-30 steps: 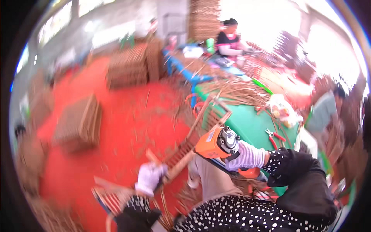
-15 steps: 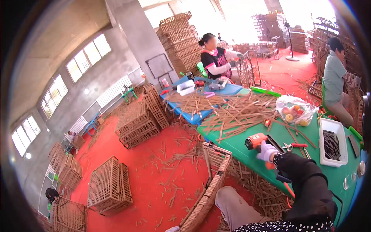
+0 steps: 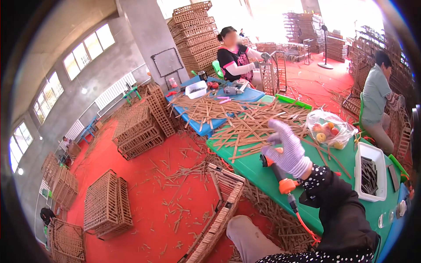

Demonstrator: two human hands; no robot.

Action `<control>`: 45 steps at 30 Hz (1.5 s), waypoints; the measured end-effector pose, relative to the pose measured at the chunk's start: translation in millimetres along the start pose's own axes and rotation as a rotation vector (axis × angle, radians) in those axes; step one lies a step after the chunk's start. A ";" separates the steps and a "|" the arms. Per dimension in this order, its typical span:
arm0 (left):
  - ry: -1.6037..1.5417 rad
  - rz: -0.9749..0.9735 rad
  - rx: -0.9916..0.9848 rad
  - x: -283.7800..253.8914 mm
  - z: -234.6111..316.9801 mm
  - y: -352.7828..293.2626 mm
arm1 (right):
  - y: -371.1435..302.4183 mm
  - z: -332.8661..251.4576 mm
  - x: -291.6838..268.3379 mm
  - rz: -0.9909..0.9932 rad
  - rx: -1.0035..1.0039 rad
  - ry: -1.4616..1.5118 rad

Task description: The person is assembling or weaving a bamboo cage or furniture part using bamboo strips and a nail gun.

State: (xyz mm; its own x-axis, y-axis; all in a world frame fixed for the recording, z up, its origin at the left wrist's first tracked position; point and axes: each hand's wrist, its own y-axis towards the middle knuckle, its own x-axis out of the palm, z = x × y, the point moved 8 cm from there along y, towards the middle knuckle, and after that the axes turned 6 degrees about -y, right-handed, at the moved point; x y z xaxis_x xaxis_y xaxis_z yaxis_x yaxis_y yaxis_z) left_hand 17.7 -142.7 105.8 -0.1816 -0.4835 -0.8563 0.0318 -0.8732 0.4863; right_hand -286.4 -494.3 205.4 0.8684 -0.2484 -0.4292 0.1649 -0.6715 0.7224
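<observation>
My right hand (image 3: 291, 152), in a striped pale glove, is raised over the green table (image 3: 258, 163) with its fingers spread and nothing held in them. Just below it, an orange and black air nailer (image 3: 287, 186) lies near the table's front edge; its orange hose runs down off the edge. The hand partly hides the nailer's body. A slatted wooden crate (image 3: 221, 215) leans in front of me, beside my knee. My left hand is out of view.
Wooden slats (image 3: 254, 120) are heaped on the table, beside a bag of fruit (image 3: 326, 128). A white bin (image 3: 370, 173) holds dark strips. Slatted crates (image 3: 105, 204) stand on the red floor (image 3: 151, 193). Two co-workers (image 3: 237, 61) sit beyond the table.
My right hand has let go of the nailer, which now lies on the table, and has opened and risen. The view has shifted to the right; my left hand has left the lower edge.
</observation>
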 end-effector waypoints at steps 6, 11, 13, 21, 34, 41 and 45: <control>-0.005 -0.004 -0.078 2.5 -16.5 -8.0 | 16.2 -131.9 -77.3 0.479 -0.440 0.065; -0.121 0.018 -0.001 8.6 -3.3 14.5 | -16.9 -195.8 -145.1 0.600 -0.466 0.336; -0.121 0.043 -0.076 0.9 -9.9 -1.2 | -16.6 -204.2 -132.0 0.566 -0.475 0.428; -0.104 0.112 0.011 -16.1 11.3 -16.4 | -40.7 -251.1 -167.5 0.599 -0.576 0.492; -0.132 0.227 0.172 -32.4 4.3 -18.3 | -35.0 -102.7 -140.5 0.373 -0.103 -0.176; -0.170 0.133 0.227 -18.2 -1.6 9.2 | -195.3 213.6 -175.6 -0.129 0.720 -0.860; -0.134 0.160 0.145 -16.5 -14.8 7.5 | -214.6 229.6 -160.3 -0.270 0.818 -0.835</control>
State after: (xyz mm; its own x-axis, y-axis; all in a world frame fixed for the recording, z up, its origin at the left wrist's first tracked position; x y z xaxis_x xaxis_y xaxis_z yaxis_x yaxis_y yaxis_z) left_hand 35.5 -142.1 121.0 -0.3149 -0.5941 -0.7402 -0.0685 -0.7636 0.6420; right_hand -568.3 -470.7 -5.3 0.2303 -0.2040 -0.9515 -0.3131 -0.9413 0.1261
